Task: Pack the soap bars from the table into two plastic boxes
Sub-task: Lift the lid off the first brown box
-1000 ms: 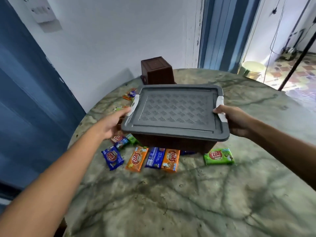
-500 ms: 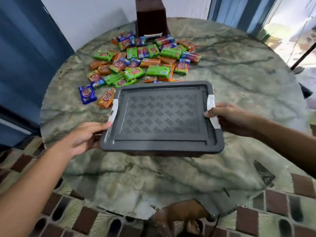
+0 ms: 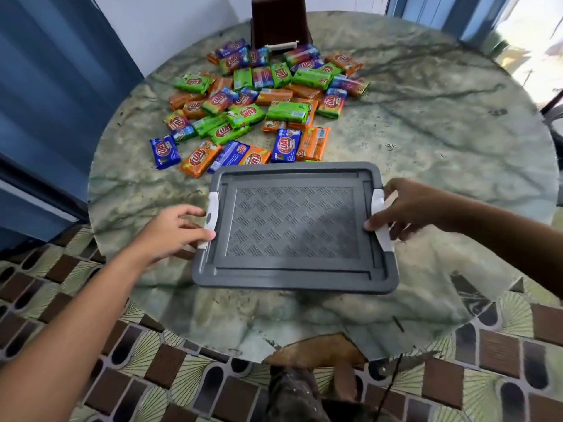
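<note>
A plastic box with a grey lid (image 3: 292,226) and white side latches sits on the round marble table (image 3: 426,132), near its front edge. My left hand (image 3: 170,233) grips the left latch, thumb on top and index finger stretched out. My right hand (image 3: 408,208) holds the right latch with the thumb on the lid. Several wrapped soap bars (image 3: 259,99) in green, orange and blue lie in a loose pile behind the box. A second, dark brown box (image 3: 278,22) stands at the table's far edge behind the pile.
The nearest bars touch or nearly touch the grey lid's far edge. Bare marble lies to the right of the pile and in front of the box. A blue door (image 3: 45,102) is on the left, with patterned floor tiles (image 3: 91,376) below.
Both hands brought the lidded box from above the soap pile back towards me and down onto the table's near part. The view tilted downward.
</note>
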Motion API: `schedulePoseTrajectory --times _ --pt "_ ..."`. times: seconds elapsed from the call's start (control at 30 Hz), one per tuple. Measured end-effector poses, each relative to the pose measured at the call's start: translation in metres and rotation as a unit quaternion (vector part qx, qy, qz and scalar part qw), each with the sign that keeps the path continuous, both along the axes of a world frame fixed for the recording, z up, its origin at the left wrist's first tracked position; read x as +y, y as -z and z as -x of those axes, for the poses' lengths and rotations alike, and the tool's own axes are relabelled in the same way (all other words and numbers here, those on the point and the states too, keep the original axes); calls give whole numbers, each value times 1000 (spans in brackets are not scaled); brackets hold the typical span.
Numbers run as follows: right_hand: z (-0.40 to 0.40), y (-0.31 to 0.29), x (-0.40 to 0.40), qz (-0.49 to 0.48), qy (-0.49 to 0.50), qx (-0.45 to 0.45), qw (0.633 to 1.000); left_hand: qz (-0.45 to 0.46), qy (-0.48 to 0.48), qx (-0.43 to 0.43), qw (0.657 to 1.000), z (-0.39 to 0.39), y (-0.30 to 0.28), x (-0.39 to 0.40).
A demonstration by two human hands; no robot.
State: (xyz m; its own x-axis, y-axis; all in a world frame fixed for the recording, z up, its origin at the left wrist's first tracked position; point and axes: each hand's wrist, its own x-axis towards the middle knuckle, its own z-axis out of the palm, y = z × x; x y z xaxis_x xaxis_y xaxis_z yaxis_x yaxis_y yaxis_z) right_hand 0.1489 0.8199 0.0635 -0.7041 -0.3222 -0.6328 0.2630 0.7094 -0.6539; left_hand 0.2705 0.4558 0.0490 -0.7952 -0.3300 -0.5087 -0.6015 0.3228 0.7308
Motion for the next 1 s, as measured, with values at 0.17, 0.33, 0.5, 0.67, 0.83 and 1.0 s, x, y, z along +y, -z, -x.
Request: schedulePoseTrajectory --times 0.17,0.33,0.5,0.67,0.83,1.0 --pt "1 -9 -11 -41 -29 19 999 162 25 23 986 20 -6 14" --pt "6 -11 -18 -79 -45 4 996 278 102 -2 955 29 -14 18" --pt "8 -7 -17 -69 -31 -10 997 278 138 -40 950 38 -18 15" --pt "10 1 1 39 0 -67 997 212 131 -57 967 39 -10 2" --pt "5 52 43 251 81 -273 925 -100 8 -82 992 27 5 -23" --pt "10 45 42 185 86 -220 954 -175 -55 -107 977 15 27 -28"
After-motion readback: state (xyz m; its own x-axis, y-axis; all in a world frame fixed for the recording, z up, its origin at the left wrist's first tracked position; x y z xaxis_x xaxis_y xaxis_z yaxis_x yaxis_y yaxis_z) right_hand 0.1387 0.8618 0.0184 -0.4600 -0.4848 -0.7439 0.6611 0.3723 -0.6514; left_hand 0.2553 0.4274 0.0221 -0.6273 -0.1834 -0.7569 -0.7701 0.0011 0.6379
